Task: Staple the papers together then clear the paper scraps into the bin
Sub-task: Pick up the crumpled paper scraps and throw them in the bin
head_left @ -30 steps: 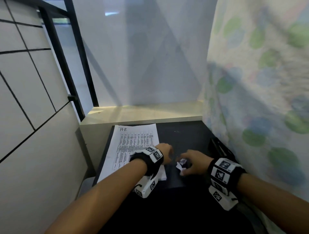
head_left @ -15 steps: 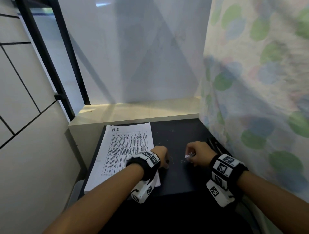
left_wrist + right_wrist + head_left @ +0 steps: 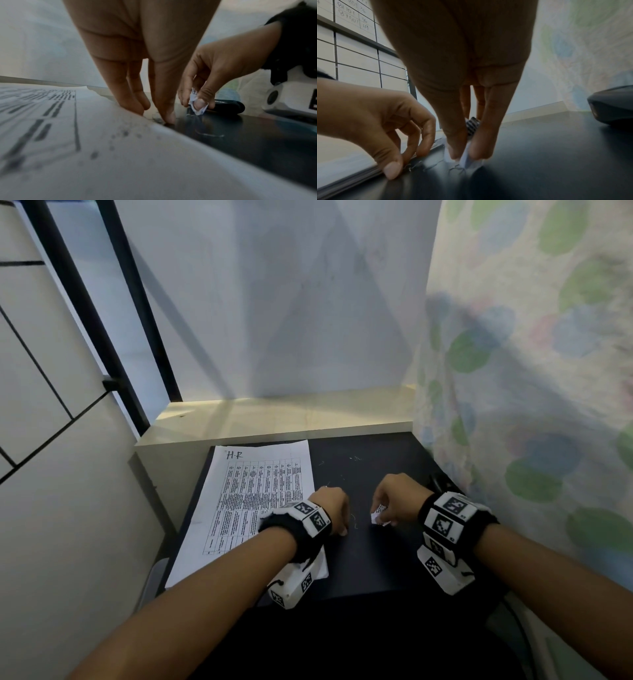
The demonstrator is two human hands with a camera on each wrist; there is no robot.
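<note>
A stack of printed papers [image 3: 253,501] lies on the left of the black table [image 3: 370,563]. My left hand [image 3: 334,513] is at the stack's right edge. Its bent fingertips [image 3: 392,170] touch the edge and the table beside loose staples [image 3: 419,165], and I see nothing held in it. A little to the right, my right hand [image 3: 394,503] pinches a crumpled white paper scrap [image 3: 378,515] between thumb and fingers [image 3: 471,161], low over the table. The black stapler [image 3: 228,106] lies behind the right hand, mostly hidden in the head view.
A pale ledge [image 3: 274,416] runs along the table's back edge. A dotted curtain [image 3: 534,405] hangs close on the right, and a tiled wall [image 3: 51,405] with a black frame stands on the left. Several bent staples [image 3: 354,458] are scattered on the table. No bin is in view.
My right hand has closed round the paper scrap and raised it slightly off the table. The left hand has stayed at the papers' right edge. The head view has shifted a little.
</note>
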